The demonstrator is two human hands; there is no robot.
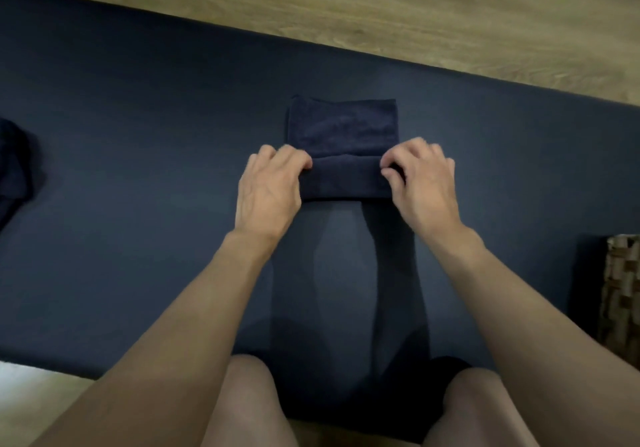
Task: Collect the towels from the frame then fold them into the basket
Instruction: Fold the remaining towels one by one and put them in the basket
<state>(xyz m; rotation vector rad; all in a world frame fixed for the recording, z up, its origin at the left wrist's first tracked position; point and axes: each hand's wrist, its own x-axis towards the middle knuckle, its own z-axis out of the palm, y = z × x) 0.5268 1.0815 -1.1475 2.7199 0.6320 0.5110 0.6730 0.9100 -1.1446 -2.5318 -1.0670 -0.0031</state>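
basically, dark towel (343, 128) is pinched at its near fold by left hand (268, 185) & right hand (424, 183); corners should be squared b4 it's folded fwd imo.

A home room: wood-plank floor (381, 3), dark mat (138, 135), woven basket (623, 290) at its edge.
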